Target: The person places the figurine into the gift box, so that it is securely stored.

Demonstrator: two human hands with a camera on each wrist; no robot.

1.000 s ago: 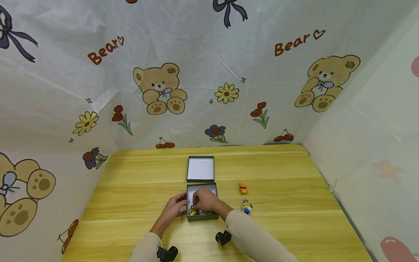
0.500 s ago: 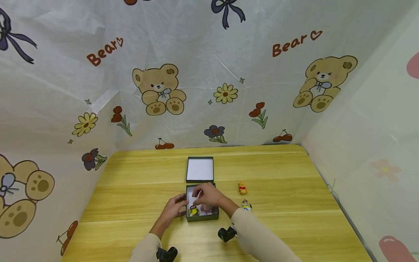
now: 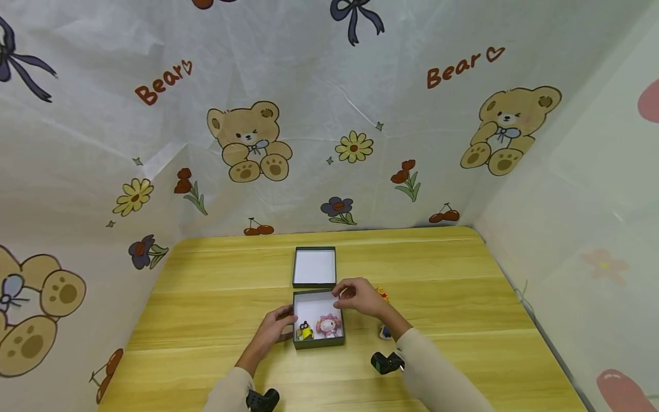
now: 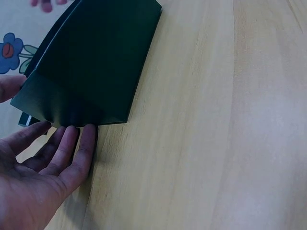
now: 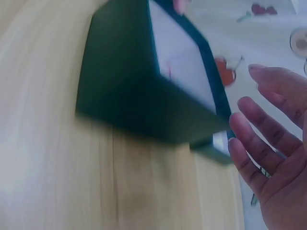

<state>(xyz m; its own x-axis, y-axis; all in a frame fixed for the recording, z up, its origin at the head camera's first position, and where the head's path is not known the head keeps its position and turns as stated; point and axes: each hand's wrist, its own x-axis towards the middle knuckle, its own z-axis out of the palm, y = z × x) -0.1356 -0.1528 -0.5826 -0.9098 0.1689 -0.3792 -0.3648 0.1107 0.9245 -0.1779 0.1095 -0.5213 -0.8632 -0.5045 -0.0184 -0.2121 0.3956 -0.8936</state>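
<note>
In the head view, a dark green box (image 3: 319, 343) with a white inside holds two small figures: a yellow one with black goggles (image 3: 305, 330) and a pink-and-white one with a bow (image 3: 328, 325). My left hand (image 3: 274, 327) touches the box's left wall; in the left wrist view its fingers (image 4: 64, 155) lie fairly straight against the outside, thumb near the rim. Over the box's right back corner is my right hand (image 3: 360, 297), holding nothing; in the right wrist view its fingers (image 5: 259, 139) are loosely bent.
The box lid (image 3: 315, 268), white inside, lies just behind the box. Right of it, an orange bear figure in red (image 3: 382, 294) and a blue-and-white figure (image 3: 385, 332) stand on the wooden table (image 3: 221, 274), partly hidden by my right arm. A printed cloth hangs behind.
My right hand has risen out of the box and moved right, uncovering the pink figure beside the yellow one. My left hand stays at the box's left side.
</note>
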